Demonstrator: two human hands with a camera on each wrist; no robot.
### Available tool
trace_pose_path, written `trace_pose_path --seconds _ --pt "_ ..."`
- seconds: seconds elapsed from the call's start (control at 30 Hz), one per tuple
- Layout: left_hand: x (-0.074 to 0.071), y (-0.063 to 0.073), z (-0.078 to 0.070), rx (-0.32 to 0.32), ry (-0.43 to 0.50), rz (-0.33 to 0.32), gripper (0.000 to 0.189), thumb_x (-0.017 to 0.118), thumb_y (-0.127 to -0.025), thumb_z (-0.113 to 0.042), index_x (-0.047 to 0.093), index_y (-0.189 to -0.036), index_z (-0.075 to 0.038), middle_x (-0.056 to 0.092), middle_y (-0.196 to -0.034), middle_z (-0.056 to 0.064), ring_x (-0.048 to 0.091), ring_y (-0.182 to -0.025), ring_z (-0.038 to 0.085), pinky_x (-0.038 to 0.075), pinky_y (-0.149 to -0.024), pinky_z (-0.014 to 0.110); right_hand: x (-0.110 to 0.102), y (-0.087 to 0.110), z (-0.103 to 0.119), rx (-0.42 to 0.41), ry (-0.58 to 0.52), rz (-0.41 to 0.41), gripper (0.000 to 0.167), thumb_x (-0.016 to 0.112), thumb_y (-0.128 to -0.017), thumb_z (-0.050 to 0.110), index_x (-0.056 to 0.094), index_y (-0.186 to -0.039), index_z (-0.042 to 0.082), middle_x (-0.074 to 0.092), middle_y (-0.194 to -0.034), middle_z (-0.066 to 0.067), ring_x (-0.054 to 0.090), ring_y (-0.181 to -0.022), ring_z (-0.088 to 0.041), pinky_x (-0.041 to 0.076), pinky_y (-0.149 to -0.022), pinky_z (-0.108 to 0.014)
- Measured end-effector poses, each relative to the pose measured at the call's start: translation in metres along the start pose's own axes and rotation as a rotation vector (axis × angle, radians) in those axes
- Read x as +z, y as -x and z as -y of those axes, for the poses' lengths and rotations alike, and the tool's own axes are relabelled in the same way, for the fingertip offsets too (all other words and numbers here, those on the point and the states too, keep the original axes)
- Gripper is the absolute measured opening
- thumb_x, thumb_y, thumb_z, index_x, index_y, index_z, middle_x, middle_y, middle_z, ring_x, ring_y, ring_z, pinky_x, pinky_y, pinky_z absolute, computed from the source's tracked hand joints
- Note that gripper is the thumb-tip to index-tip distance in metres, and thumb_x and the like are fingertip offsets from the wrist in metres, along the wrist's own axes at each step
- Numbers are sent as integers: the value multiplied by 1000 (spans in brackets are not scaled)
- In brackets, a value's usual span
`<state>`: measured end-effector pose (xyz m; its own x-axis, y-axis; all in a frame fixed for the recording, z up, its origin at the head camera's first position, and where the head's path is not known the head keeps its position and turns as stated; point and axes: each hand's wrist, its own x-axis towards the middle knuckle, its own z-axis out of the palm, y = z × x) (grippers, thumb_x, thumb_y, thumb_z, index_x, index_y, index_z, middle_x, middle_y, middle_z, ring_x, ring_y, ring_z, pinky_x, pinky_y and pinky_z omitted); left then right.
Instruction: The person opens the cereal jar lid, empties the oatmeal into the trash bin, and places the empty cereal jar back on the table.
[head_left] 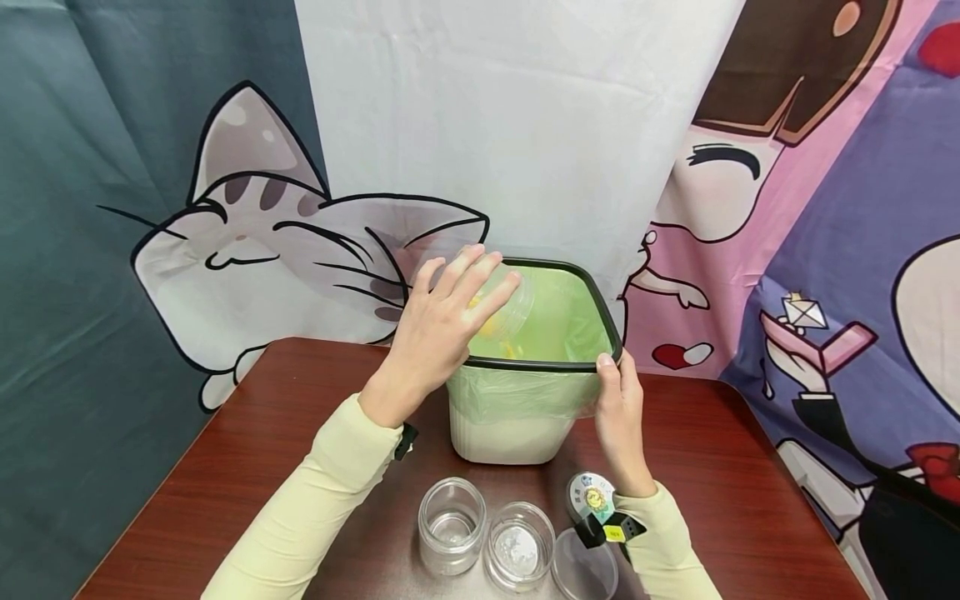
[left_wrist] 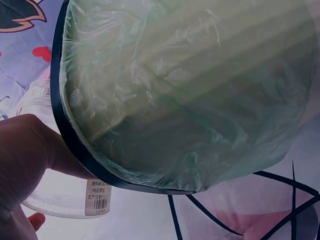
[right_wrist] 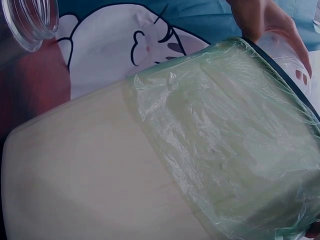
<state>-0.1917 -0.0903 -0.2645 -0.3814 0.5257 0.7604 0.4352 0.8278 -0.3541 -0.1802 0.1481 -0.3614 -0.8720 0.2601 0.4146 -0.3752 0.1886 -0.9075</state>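
Observation:
A cream trash can [head_left: 510, 442] with a black rim and a green bag liner [head_left: 570, 325] stands on the table. At its left side, my left hand [head_left: 438, 333] holds a clear plastic jar [head_left: 519, 310] tipped over the opening, fingers spread over it. Yellow bits [head_left: 510, 348] show below the jar's mouth. A barcode label [left_wrist: 97, 197] is on the jar in the left wrist view. My right hand [head_left: 621, 408] grips the can's near right corner, thumb on the rim; its other fingers are mostly hidden.
In front of the can are two clear jars, a taller one [head_left: 452, 525] and a shorter one [head_left: 520, 546]. A round lid with a flower picture [head_left: 592, 497] and a translucent lid [head_left: 585, 567] lie by my right wrist. A printed cloth [head_left: 510, 125] hangs behind the table.

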Motion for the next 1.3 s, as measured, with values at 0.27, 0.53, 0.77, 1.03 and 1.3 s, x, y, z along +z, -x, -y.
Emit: trace_pose_path --seconds 0.27,0.53,0.77,1.03,1.3 --pt "2 0 -1 11 -33 -5 63 58 -74 5 51 -129 -25 45 -136 3 33 -130 22 30 -98 47 1 1 -1 7 -1 0 34 43 -96 32 52 -123 13 48 -82 -3 43 -65 -14 40 -54 -29" --pt "4 -2 -3 31 -85 -7 49 48 -86 1 51 -128 -25 46 -135 2 33 -130 21 30 -99 46 0 0 -1 -3 -3 0 33 43 -96 31 53 -122 12 47 -81 -4 43 -63 -14 40 -53 -29" --pt "5 -5 -6 63 -159 -16 45 43 -89 -1 52 -126 -25 48 -131 1 34 -129 19 29 -99 45 0 0 -2 -3 6 -4 34 43 -96 31 52 -122 11 45 -79 -4 41 -62 -14 38 -53 -26" --pt "1 -5 -5 89 -165 -19 48 49 -84 0 52 -125 -24 48 -131 1 34 -129 18 27 -100 44 1 0 -2 10 11 9 33 43 -96 32 52 -122 14 48 -81 -3 44 -60 -17 43 -48 -33" --pt "-6 -13 -10 158 -157 -32 43 44 -88 0 55 -122 -25 49 -130 1 36 -128 18 27 -99 45 1 0 -1 -13 7 -6 35 43 -96 30 51 -123 8 52 -97 1 44 -80 -14 36 -66 -23"
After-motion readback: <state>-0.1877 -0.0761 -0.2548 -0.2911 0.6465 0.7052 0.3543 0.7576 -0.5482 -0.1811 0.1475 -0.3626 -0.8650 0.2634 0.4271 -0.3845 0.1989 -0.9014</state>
